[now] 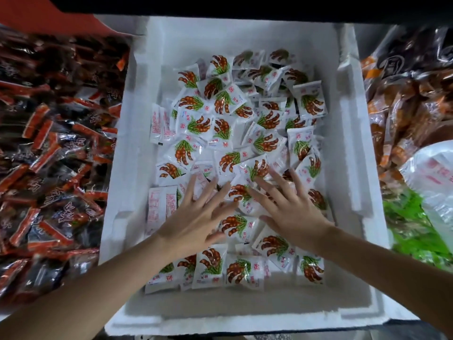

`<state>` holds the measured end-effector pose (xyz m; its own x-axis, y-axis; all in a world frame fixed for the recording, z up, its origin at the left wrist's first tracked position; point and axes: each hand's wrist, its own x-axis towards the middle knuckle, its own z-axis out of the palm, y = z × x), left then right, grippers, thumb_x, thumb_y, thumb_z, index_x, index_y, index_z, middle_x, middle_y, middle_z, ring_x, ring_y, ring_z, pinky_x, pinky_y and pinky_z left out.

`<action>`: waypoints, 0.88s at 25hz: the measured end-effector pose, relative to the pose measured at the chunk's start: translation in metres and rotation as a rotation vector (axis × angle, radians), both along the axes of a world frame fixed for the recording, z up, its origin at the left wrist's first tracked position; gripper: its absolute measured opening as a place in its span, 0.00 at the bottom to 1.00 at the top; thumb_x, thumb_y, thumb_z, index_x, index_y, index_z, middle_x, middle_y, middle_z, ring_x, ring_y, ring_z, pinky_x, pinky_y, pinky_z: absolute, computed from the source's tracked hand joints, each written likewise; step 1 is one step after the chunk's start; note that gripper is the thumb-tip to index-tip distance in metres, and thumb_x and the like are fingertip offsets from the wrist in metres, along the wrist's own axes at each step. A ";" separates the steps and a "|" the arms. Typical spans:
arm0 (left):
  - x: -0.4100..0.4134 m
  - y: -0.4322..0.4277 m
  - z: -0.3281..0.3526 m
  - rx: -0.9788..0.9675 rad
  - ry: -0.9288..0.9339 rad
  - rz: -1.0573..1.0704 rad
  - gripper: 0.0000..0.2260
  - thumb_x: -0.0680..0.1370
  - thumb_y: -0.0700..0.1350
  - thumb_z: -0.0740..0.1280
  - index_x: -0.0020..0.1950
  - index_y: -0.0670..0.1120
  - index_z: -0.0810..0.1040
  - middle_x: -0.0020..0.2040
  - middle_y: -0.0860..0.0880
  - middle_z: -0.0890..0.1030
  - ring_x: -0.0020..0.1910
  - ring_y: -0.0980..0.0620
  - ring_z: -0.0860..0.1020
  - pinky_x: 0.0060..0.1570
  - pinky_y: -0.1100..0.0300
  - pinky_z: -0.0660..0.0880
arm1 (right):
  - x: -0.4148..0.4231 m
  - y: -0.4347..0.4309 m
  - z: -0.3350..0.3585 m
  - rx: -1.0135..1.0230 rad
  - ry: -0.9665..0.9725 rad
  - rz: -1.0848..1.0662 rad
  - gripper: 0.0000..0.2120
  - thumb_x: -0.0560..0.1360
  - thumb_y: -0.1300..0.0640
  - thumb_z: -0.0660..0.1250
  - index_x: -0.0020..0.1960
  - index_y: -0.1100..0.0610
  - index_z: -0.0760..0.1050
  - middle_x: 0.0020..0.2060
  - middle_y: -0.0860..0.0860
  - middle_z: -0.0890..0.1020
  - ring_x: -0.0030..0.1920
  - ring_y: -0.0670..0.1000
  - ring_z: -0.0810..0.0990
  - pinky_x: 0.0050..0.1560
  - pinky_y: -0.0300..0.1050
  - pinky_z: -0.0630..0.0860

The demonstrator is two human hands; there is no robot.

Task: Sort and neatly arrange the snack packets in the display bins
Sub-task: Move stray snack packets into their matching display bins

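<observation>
Now: both hands lie flat, nothing pinched or gripped. Left hand [193, 217] is palm down, fingers straight and spread, resting on the white snack packets [220, 128] toward the near middle of the heap. Right hand [291, 212] is just beside it, spread the same way, fingertips [272, 173] on a packet printed with brown pods and green leaves, thumb on another packet nearer the person. A narrow gap lies between the two hands.

Packets are loose and jumbled, overlapping at all angles. Most are face up; a few along the left side are face down, showing red print. A short row leans along the near side of the heap.

All of these sit inside a white foam bin [115, 168], with a strip of bare floor showing at its near wall.

Left neighbour: a heap of red-and-black packets [49, 148]. Right neighbour: orange-brown packets [404, 111], a clear plastic bag [436, 175] near them, green packets [416, 231] closer to the person
</observation>
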<state>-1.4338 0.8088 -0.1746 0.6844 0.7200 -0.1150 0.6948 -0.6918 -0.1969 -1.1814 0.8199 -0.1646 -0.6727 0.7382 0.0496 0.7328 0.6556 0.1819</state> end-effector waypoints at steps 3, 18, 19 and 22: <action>-0.009 0.013 -0.014 0.117 0.045 -0.036 0.34 0.76 0.69 0.50 0.78 0.54 0.56 0.78 0.41 0.55 0.75 0.35 0.55 0.65 0.26 0.54 | 0.007 0.038 -0.006 0.044 -0.215 0.015 0.37 0.73 0.33 0.53 0.76 0.50 0.52 0.75 0.57 0.53 0.73 0.67 0.52 0.64 0.76 0.48; 0.029 0.049 0.026 -0.039 -0.262 0.279 0.23 0.81 0.55 0.51 0.77 0.55 0.56 0.76 0.44 0.60 0.75 0.41 0.55 0.70 0.35 0.50 | -0.024 0.058 0.028 -0.105 0.176 -0.198 0.26 0.80 0.47 0.50 0.76 0.53 0.53 0.75 0.58 0.57 0.75 0.62 0.51 0.69 0.70 0.52; 0.023 0.024 0.022 -0.032 -0.352 0.132 0.21 0.80 0.53 0.54 0.73 0.53 0.64 0.69 0.44 0.70 0.69 0.45 0.63 0.69 0.42 0.60 | -0.022 0.021 0.016 -0.108 0.189 -0.081 0.26 0.79 0.45 0.52 0.74 0.53 0.56 0.72 0.58 0.63 0.74 0.62 0.57 0.68 0.70 0.56; -0.003 -0.049 0.005 -0.142 -0.307 -0.190 0.25 0.67 0.47 0.75 0.63 0.53 0.73 0.56 0.51 0.75 0.56 0.54 0.70 0.55 0.57 0.77 | -0.008 -0.061 -0.022 -0.150 -0.064 0.162 0.39 0.66 0.41 0.71 0.72 0.50 0.60 0.69 0.57 0.69 0.71 0.62 0.63 0.65 0.70 0.61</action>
<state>-1.4365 0.7600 -0.1692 0.8218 0.5691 0.0269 0.5636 -0.8190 0.1075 -1.1892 0.7589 -0.1866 -0.7814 0.6161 -0.0994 0.6058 0.7871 0.1159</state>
